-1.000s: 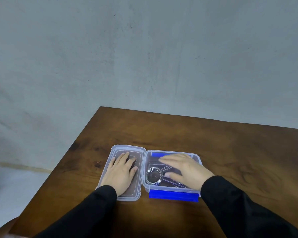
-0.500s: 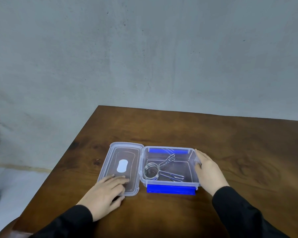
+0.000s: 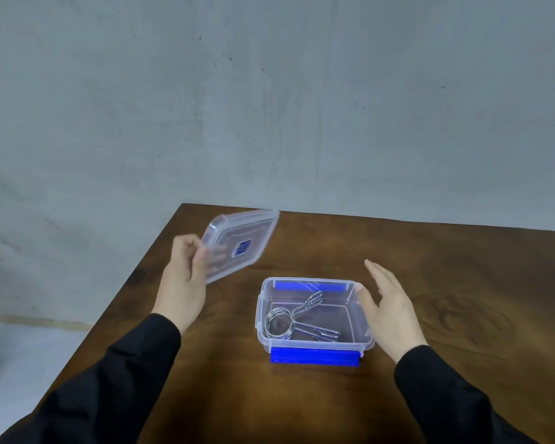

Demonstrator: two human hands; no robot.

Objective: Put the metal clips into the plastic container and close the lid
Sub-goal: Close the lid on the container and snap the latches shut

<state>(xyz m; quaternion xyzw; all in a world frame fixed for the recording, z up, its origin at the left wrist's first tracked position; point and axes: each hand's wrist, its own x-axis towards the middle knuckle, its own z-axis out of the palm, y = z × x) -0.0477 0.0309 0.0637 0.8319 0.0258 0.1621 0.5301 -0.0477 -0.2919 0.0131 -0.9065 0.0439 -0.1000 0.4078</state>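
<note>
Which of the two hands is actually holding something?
The left hand: it grips the clear lid in the air. The right hand is open beside the container.

The lid (image 3: 241, 243) is motion-blurred, so its edges smear, and the small blue patch at its middle is too soft to read. Where the left hand (image 3: 185, 277) grips it, the near corner is hidden behind the thumb, and the fingers on the far side show only dimly through the plastic. Below the grip, both sleeves run off the bottom edge. In the box (image 3: 314, 342), the clips (image 3: 297, 322) overlap so their number cannot be told. The right hand (image 3: 388, 307) covers part of the box's right wall; contact there is unclear. The table (image 3: 462, 283) is cut off at right.
</note>
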